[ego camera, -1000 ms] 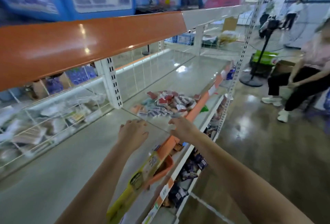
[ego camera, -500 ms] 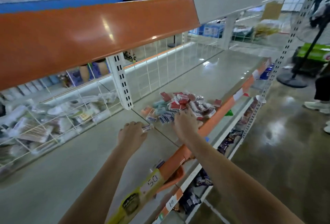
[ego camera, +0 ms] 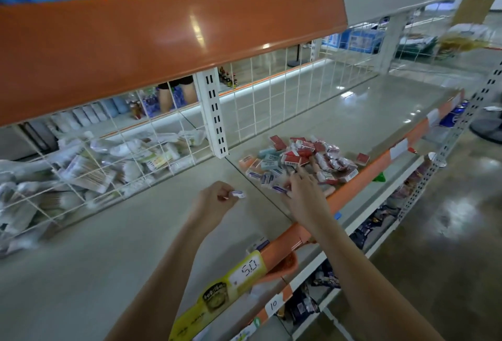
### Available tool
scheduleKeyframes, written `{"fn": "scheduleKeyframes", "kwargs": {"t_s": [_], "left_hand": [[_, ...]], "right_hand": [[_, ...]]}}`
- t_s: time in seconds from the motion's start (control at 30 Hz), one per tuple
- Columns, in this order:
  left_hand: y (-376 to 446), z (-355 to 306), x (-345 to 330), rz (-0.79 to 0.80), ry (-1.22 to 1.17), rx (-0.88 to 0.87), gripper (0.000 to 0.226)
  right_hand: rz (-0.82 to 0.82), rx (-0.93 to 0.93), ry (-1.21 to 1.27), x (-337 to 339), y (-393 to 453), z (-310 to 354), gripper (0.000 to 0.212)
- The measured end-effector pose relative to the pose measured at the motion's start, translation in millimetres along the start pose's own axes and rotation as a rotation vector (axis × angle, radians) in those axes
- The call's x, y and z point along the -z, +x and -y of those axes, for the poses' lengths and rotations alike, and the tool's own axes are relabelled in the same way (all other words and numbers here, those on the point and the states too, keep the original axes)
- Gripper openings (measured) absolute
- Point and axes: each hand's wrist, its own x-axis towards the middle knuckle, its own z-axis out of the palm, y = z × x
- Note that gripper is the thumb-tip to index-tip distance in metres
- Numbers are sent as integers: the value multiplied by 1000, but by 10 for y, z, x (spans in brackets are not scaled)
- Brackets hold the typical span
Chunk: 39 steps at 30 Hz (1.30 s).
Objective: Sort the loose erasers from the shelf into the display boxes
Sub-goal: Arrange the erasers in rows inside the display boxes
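- Since a moment ago, right hand (ego camera: 304, 194) has pushed further into the eraser pile (ego camera: 298, 161), fingers spread on its near edge.
- Left hand (ego camera: 214, 199) pinches one small eraser (ego camera: 238, 194) just left of the pile.
- Gathering step; next calls for closing on more pieces. No display boxes visible.

The pile of erasers (ego camera: 298, 162) lies on the shelf (ego camera: 108, 232), just right of the upright post (ego camera: 213, 112). Left of the post, packets (ego camera: 89, 164) lie behind the wire grid (ego camera: 271, 90). The price tag (ego camera: 248, 270) hangs on the shelf's front edge, before the post.
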Motion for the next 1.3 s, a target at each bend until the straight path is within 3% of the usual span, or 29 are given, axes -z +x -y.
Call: {"fn": "scheduleKeyframes", "kwargs": {"t_s": [0.23,0.43,0.63,1.1,1.3], "left_hand": [[-473,40,411,-64,-666,236,13],[-810,222,801,-165,-922,285,22],[-995,361,1083,-314,-984,333,13],[-1241,301,1304,-272,-1133,366,14],[-1440,371,1438,-277,-964,401,12]], "right_hand": [[27,216,236,8,-267,599,26],[-24,364,321,-210,-389,1109,21],[-34,509,365,-351,-515,1497,18],[-59,606,390,-331,-670,1717,17],[-16,646,417,-361,-738,1873,18]]}}
